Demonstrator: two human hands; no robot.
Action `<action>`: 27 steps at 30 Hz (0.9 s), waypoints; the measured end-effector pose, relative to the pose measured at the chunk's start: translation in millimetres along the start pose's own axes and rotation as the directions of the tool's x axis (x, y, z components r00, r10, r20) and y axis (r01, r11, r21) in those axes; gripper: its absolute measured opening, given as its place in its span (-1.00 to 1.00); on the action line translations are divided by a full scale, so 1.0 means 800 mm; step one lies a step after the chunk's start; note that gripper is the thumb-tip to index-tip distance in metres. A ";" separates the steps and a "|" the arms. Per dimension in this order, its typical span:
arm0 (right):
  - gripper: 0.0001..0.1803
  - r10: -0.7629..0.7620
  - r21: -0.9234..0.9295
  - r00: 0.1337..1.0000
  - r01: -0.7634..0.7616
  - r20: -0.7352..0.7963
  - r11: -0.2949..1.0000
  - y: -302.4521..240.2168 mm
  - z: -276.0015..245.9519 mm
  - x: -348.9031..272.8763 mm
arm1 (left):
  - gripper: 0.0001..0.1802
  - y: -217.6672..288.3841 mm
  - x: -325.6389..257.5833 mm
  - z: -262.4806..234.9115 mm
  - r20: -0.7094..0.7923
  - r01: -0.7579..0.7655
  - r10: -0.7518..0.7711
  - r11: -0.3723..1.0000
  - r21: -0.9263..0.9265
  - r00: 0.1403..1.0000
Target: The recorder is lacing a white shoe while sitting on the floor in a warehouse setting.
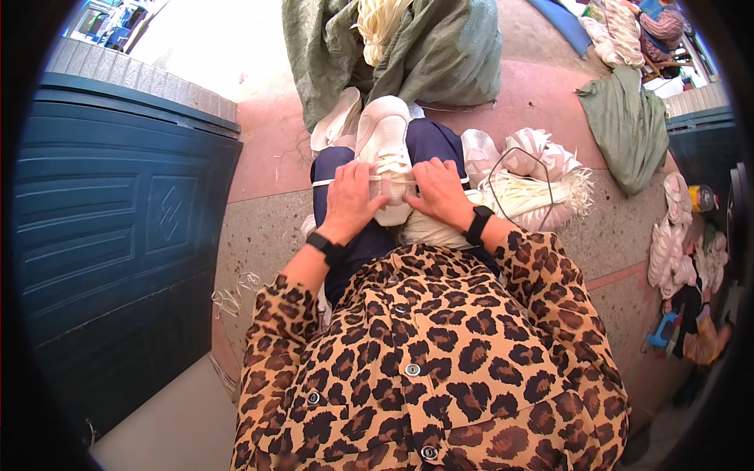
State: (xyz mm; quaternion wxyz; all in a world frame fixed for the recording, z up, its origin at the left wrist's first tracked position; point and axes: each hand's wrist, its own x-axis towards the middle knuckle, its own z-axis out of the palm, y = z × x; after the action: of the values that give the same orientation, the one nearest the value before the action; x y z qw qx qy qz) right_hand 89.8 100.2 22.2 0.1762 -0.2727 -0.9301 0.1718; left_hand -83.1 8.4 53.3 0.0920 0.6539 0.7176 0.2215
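Observation:
A white sneaker (383, 129) lies across my lap, its toe pointing away from me. Loops of lace run through the eyelets at its middle. A flat white shoelace (323, 183) stretches sideways over the shoe's opening. My left hand (350, 198) grips it on the left, fingers bent round it. On the other side my right hand (441, 193) is closed on the lace too, thumb toward the shoe. The fingertips partly hide where the lace leaves the shoe. Just left of the toe, another pale shoe (336, 119) leans against my knee.
A big green sack (448, 63) with a bundle of cream laces (380, 30) stands ahead. More laces (530, 196) and pale shoes (542, 155) lie right, beside a bent wire frame (547, 169). Blue doors (118, 196) flank the left. A person (664, 31) sits far right.

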 end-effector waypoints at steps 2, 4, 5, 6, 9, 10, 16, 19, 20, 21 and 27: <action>-0.69 0.035 -0.040 0.999 -0.034 0.032 0.999 0.003 0.002 0.014 | -0.45 -0.003 0.016 0.005 0.033 0.079 -0.082 0.991 0.106 0.996; -0.79 0.094 -0.028 0.993 -0.093 0.072 0.995 -0.001 0.001 0.023 | -0.46 -0.007 0.023 0.015 0.042 0.124 -0.130 0.984 0.126 0.991; -0.79 0.093 -0.031 0.993 -0.091 0.068 0.995 0.002 0.003 0.024 | -0.48 -0.006 0.027 0.019 0.055 0.172 -0.181 0.975 0.144 0.982; -0.80 0.040 0.060 0.998 -0.043 0.044 0.997 0.007 0.006 0.023 | -0.51 -0.007 0.027 0.023 0.027 0.151 -0.156 0.980 0.128 0.987; -0.83 -0.044 0.267 0.999 0.039 0.012 0.963 0.012 0.007 0.027 | -0.53 -0.010 0.024 0.021 0.020 0.140 -0.143 0.983 0.119 0.989; -0.84 -0.073 0.325 0.997 0.073 -0.014 0.943 0.011 0.007 0.032 | -0.53 -0.011 0.021 0.022 0.021 0.143 -0.146 0.983 0.119 0.989; -0.82 -0.182 0.187 0.968 0.149 0.174 0.971 0.005 0.012 0.059 | -0.50 -0.013 0.020 0.018 0.026 0.146 -0.149 0.985 0.096 0.988; -0.81 -0.190 0.013 0.943 0.194 0.272 0.981 0.002 0.012 0.068 | -0.46 -0.014 0.018 0.017 0.020 0.151 -0.154 0.983 0.102 0.988; -0.83 -0.173 0.029 0.944 0.172 0.280 0.985 0.005 0.013 0.071 | -0.45 -0.014 0.017 0.016 0.030 0.151 -0.154 0.984 0.096 0.988; -0.85 -0.156 0.044 0.945 0.149 0.289 0.988 0.007 0.013 0.071 | -0.44 -0.014 0.017 0.015 0.041 0.150 -0.155 0.985 0.089 0.987; -0.84 -0.119 0.244 0.986 0.087 0.119 0.966 0.032 0.007 0.049 | -0.51 -0.004 0.020 0.002 0.069 0.118 -0.121 0.992 0.049 0.990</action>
State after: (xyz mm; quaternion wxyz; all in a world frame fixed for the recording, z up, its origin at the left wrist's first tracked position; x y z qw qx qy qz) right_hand 67.7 141.6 15.8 0.1539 -0.1887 -0.9254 0.2902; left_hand -87.4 24.4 52.7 0.1163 0.6191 0.7565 0.1756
